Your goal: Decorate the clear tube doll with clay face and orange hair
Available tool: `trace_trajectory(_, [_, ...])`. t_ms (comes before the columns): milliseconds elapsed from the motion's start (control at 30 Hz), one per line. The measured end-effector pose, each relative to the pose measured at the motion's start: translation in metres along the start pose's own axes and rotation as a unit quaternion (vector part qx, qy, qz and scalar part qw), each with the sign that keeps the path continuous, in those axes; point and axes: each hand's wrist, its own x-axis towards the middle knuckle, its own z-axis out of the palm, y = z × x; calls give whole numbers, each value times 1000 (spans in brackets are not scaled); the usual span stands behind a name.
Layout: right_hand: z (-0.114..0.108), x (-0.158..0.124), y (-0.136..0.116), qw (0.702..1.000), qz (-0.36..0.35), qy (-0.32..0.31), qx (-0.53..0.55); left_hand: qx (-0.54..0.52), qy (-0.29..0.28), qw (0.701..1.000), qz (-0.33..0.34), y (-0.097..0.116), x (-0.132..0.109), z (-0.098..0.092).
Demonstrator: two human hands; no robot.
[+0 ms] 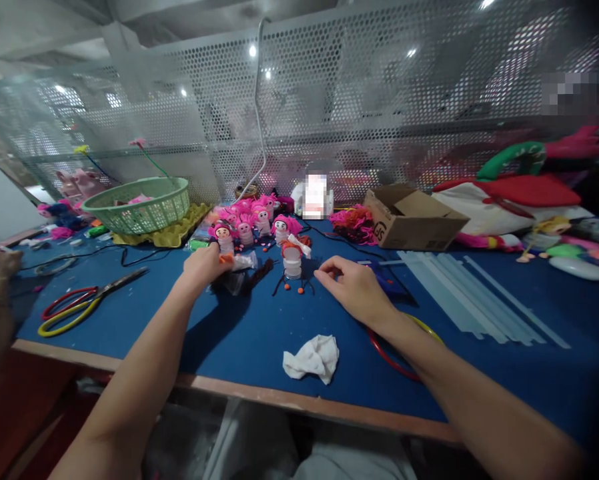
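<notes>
Doll [293, 263] stands upright on blue tabletop [249, 340] between your left hand [202, 268] and right hand [353, 288]. Right: loosely curled, seemingly empty. Left: at clear plastic [247, 259], grip unclear. Risk: sideways nudge from your right could topple the doll; likely cause, closeness.

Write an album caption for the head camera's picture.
Left hand and right hand flank a small doll on a blue table, scissors lying leftward.

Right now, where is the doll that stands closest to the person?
In the head view, the doll stands near the centre on the blue tabletop, between the left hand and right hand, beyond the crumpled white wad.
</notes>
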Motion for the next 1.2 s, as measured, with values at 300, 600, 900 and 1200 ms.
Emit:
trace_trajectory(300, [0,-4,-12,975,35,-82,202,-234,83,929,275,9,-21,-17])
trace_trajectory(600, [5,-11,-25,850,136,-160,484,-242,173,857,421,55,-54,4])
trace_trajectory(900, [2,-12,-25,869,175,-175,429,-95,143,897,406,67,-70,17])
trace_trajectory(1200, [0,-13,-19,884,180,-201,382,-35,154,899,408,72,-75,21])
